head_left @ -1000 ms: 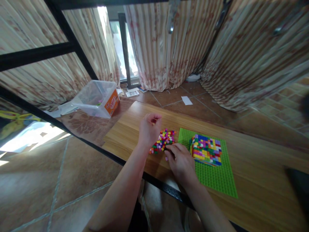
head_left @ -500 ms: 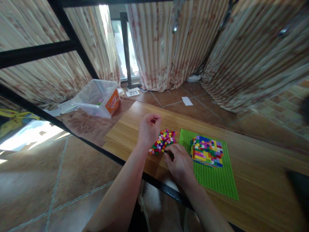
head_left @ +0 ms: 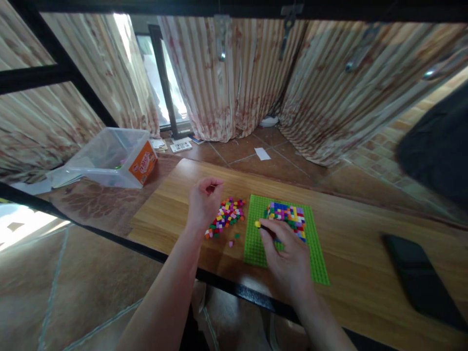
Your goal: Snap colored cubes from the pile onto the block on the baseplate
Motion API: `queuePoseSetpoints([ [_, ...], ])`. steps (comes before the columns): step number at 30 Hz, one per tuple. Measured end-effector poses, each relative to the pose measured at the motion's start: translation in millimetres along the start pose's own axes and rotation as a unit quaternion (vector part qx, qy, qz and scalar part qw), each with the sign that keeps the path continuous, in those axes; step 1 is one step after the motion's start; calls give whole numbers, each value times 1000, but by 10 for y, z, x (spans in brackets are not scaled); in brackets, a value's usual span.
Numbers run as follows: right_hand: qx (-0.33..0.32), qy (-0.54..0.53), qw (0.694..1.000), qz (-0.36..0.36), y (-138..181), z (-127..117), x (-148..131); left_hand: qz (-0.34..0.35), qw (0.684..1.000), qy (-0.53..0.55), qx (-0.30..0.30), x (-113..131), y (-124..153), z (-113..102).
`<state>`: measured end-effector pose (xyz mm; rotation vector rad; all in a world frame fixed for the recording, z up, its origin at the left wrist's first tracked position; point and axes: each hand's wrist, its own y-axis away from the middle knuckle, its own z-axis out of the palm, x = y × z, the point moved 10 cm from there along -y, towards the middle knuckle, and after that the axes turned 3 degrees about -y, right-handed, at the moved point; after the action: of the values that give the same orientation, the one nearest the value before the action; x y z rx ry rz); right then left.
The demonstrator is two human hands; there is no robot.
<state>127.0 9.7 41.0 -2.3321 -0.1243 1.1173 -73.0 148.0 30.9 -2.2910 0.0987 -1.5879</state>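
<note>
On the wooden table (head_left: 351,234) lies a green baseplate (head_left: 314,263) with a block of multicoloured small bricks (head_left: 288,214) built on its far part. My right hand (head_left: 285,253) is over the baseplate and pinches a small yellow brick (head_left: 257,224) at its fingertips, just left of the block. A loose pile of coloured bricks (head_left: 225,215) lies left of the plate. My left hand (head_left: 203,201) hovers beside that pile with its fingers curled closed; what they hold, if anything, is hidden.
A dark flat phone-like object (head_left: 420,282) lies at the table's right. A clear plastic bin with an orange label (head_left: 113,158) stands on the floor to the left. Striped curtains (head_left: 237,73) hang behind. A dark blurred shape (head_left: 438,146) is at the right edge.
My right hand has moved from the loose pile to the right onto the baseplate, now with a yellow brick pinched in it. The view has shifted right. My left hand stays by the pile.
</note>
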Motion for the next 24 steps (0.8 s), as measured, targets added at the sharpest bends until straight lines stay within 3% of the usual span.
queuePoseSetpoints([
  [4, 66, 8, 993, 102, 74, -458, 428, 9, 1000, -4, -11, 24, 7, 60],
  [7, 96, -40, 982, 160, 123, -619, 691, 18, 1000, -3, -24, 80, 40, 119],
  [10, 99, -83, 975, 183, 140, -617, 770, 39, 993, 40, -108, 259, 165, 343],
  [13, 83, -104, 975, 177, 124, -545, 698, 80, 960, 98, -249, 580, 449, 705],
  [16, 60, -129, 976, 165, 95, -477, 599, 104, 930, 120, -333, 816, 726, 971],
  [20, 50, -153, 972, 174, 84, -442, 587, 105, 917, 118, -366, 875, 857, 1126],
  [24, 61, -160, 966, 195, 107, -447, 652, 164, 917, 72, -356, 932, 871, 1125],
])
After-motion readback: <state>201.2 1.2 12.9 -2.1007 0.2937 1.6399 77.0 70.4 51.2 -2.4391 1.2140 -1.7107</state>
